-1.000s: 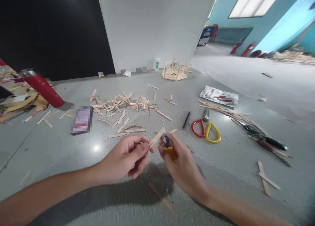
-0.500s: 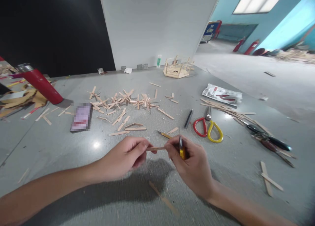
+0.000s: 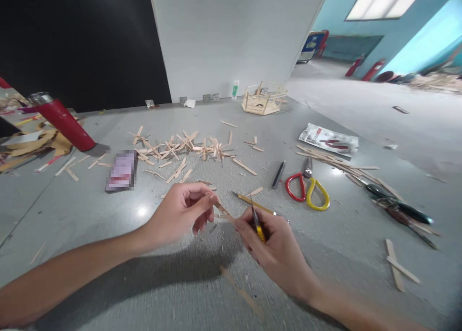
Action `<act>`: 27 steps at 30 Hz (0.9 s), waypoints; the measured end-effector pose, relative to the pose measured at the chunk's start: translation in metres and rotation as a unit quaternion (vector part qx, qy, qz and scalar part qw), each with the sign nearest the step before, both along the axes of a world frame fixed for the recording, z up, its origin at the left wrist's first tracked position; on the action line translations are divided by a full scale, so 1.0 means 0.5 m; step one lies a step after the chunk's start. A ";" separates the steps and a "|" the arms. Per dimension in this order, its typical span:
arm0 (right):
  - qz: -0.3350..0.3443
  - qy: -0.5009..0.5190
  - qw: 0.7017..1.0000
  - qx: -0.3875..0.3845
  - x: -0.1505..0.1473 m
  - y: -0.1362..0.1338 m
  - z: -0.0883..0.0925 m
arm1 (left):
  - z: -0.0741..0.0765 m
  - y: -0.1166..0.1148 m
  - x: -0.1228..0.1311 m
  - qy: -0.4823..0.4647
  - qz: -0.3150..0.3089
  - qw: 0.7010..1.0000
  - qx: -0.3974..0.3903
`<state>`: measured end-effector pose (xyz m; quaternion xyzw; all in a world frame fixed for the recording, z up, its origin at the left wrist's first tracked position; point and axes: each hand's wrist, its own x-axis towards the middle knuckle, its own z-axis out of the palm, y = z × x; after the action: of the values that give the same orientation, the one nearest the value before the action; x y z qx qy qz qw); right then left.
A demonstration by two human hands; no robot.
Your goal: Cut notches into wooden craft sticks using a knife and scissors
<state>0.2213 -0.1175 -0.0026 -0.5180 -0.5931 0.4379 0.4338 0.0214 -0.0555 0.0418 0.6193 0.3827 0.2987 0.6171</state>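
My left hand (image 3: 182, 211) pinches one end of a thin wooden craft stick (image 3: 224, 211) between thumb and forefinger, just above the grey floor (image 3: 216, 297). My right hand (image 3: 276, 251) is closed round a small yellow craft knife (image 3: 257, 225), its blade end pointing up and away, and its fingertips touch the other end of the same stick. The two hands meet in the lower middle of the view.
A heap of wooden sticks (image 3: 180, 150) lies beyond the hands, with a phone (image 3: 121, 170) to its left and a red bottle (image 3: 61, 121) further left. Red-and-yellow scissors (image 3: 306, 189), a black pen (image 3: 278, 174), a packet (image 3: 328, 138), pliers (image 3: 399, 208) and a stick-built basket (image 3: 264, 100) lie to the right and behind.
The stick went from pointing up and away to lying level, then tilted between the hands. Both hands shifted slightly lower and to the right, and the knife turned in my right hand.
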 end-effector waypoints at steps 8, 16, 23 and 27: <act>-0.011 0.057 0.998 -0.031 -0.007 -0.006 -0.008 | -0.056 -0.016 0.018 -0.065 -0.071 0.994 -0.058; -0.021 -0.073 0.997 0.008 0.000 0.002 -0.010 | -0.069 -0.037 0.026 -0.051 -0.002 0.998 -0.043; -0.075 -0.211 0.964 0.145 0.032 0.023 -0.052 | -0.133 -0.006 0.023 -0.009 0.064 0.997 0.037; -0.003 -0.251 0.961 0.118 0.054 0.012 -0.054 | -0.152 -0.004 0.020 0.004 0.062 0.996 0.062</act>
<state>0.2481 -0.1115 -0.0297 -0.5581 -0.7288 0.2200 0.3301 0.0315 -0.0573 -0.0341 0.6330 0.4035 0.3570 0.5559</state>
